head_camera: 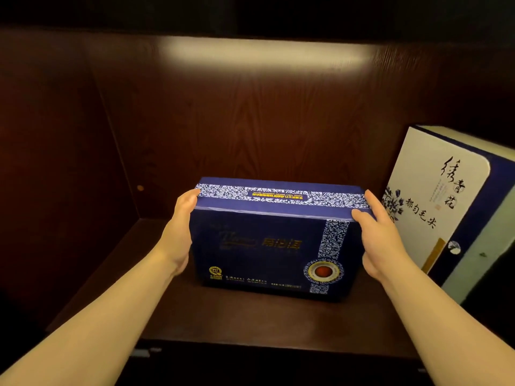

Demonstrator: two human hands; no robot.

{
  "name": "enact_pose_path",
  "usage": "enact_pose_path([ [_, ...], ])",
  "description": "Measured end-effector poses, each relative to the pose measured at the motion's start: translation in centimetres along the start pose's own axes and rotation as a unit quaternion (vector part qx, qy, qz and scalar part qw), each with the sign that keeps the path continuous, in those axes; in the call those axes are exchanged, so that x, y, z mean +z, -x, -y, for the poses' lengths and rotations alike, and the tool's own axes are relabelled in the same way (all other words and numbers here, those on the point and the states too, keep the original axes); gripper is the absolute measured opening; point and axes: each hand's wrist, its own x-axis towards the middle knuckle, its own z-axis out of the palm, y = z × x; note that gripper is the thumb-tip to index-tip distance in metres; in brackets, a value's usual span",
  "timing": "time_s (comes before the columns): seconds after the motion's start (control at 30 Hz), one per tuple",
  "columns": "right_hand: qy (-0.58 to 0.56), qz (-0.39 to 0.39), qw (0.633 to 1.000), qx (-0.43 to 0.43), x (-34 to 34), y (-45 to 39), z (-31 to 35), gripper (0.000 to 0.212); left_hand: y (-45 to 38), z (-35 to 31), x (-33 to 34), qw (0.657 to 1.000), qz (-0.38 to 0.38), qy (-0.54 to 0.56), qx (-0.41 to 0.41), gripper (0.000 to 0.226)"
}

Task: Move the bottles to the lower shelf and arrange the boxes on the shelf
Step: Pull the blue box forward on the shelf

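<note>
dark shelf (250, 316), patterned navy box (267, 246)

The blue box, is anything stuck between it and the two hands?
No, nothing visible. The left hand lies flat against the left end of the blue box, and the right hand is at its right end. The white box leans just beyond the right hand, not between hand and blue box.
</note>
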Motion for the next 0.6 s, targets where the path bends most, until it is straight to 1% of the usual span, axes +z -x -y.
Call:
enact_pose_path([
  [0.1, 0.004, 0.013, 1.0, -0.008, 1.6, 3.3, -0.2, 0.056, 2.4, -1.2, -2.9, 1.0, -0.01, -0.014, 0.011, 0.05],
  [0.27, 0.01, 0.035, 0.999, 0.002, 3.9, 7.3, -1.4, 0.054, 5.7, -2.3, -6.7, 0.999, -0.018, -0.038, 0.013, 0.045],
  [0.37, 0.011, 0.04, 0.999, 0.011, 5.0, 8.8, -2.2, 0.054, 7.0, -2.2, -8.7, 0.999, -0.023, -0.039, 0.005, 0.05],
  [0.4, 0.01, 0.04, 0.999, 0.013, 5.4, 9.2, -2.5, 0.054, 7.3, -2.0, -9.4, 0.999, -0.024, -0.039, 0.001, 0.05],
  [0.5, 0.01, 0.045, 0.999, 0.022, 6.1, 10.0, -2.8, 0.056, 7.7, -1.3, -10.7, 0.999, -0.035, -0.034, -0.018, 0.038],
  [0.6, 0.012, 0.049, 0.999, 0.02, 6.6, 10.4, -2.9, 0.061, 7.7, -0.8, -11.7, 0.998, -0.036, -0.04, -0.031, 0.05],
])
